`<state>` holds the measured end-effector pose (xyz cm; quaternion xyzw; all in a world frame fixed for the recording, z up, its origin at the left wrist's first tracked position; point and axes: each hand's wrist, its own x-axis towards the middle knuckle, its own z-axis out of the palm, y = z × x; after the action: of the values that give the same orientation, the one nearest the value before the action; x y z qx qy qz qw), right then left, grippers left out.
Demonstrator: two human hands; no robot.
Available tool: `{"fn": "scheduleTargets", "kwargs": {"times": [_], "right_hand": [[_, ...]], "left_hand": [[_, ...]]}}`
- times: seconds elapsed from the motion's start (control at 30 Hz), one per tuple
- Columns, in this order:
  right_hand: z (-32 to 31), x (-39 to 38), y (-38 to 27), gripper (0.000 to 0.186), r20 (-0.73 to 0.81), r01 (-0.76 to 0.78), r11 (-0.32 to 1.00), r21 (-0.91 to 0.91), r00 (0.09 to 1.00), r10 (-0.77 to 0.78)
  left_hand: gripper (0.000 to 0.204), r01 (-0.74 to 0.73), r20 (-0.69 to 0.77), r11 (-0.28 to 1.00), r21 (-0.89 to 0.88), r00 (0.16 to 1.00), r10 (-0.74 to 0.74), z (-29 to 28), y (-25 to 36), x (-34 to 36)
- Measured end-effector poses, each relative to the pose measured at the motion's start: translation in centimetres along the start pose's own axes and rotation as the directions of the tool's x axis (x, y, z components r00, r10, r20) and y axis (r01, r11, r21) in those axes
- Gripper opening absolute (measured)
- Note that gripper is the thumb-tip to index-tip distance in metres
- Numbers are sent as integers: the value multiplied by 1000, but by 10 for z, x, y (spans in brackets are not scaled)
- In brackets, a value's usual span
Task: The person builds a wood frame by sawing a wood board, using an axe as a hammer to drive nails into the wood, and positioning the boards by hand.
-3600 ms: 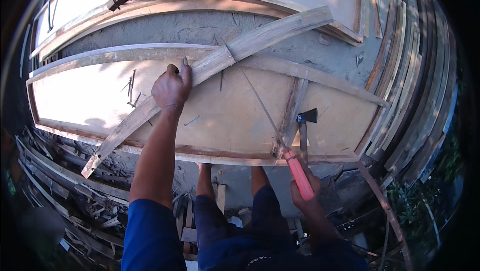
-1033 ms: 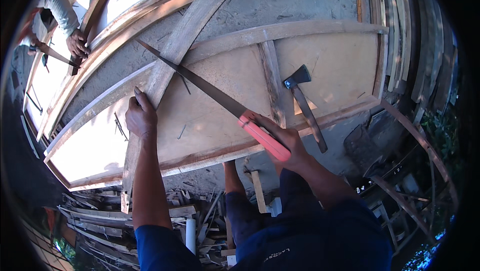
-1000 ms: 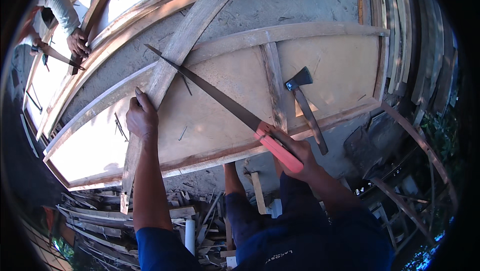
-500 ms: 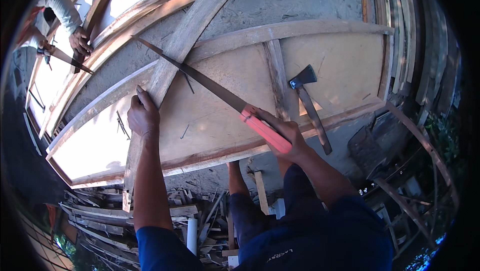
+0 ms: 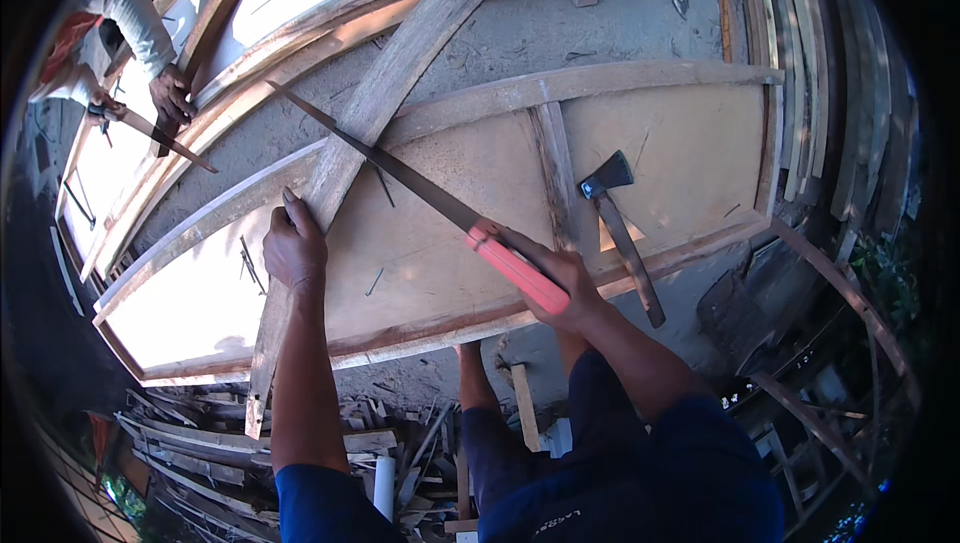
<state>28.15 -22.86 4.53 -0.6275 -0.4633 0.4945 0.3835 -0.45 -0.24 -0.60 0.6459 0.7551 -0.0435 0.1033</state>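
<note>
In my right hand (image 5: 566, 281) is a handsaw (image 5: 430, 185) with a red handle, fingers wrapped round the grip. Its long dark blade lies across a weathered wooden plank (image 5: 415, 48), the tip reaching past the plank's far left side. My left hand (image 5: 297, 246) is closed on that same plank, below the blade, with the thumb up along its edge. Slantwise, the plank rests over a framed wooden panel (image 5: 460, 163). A hatchet (image 5: 622, 228) with a dark head and wooden handle lies on the panel to the right of the saw.
At the upper left, a co-worker's hands (image 5: 170, 95) work another handsaw (image 5: 165, 138) at a piece of wood. Nails (image 5: 248, 263) lie on the panel. Scrap wood (image 5: 220, 443) is heaped near my legs. Long boards (image 5: 800, 63) are stacked at the right.
The view has shifted a little, so the panel sits lower. My handsaw has slid slightly forward across the plank. The co-worker's saw reaches farther toward the right. My left hand keeps its hold.
</note>
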Motion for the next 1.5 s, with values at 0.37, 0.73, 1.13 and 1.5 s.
{"fn": "scheduleTargets", "kwargs": {"times": [0.37,0.73,1.13,1.5], "right_hand": [[43,118,-2,66,-158,145,989,26,978,-139],[-8,-29,-7,60,-65,25,994,-105,997,-32],[6,8,-4,63,-63,2,999,-49,998,-6],[29,90,1,62,-145,97,994,43,985,-90]], "left_hand": [[68,-9,25,999,-37,1000,10,1,20,0],[67,24,69,1000,17,997,-26,-1,5,-4],[68,31,50,999,-14,998,-30,-4,-1,1],[67,-5,45,1000,0,999,5,2,13,-3]]}}
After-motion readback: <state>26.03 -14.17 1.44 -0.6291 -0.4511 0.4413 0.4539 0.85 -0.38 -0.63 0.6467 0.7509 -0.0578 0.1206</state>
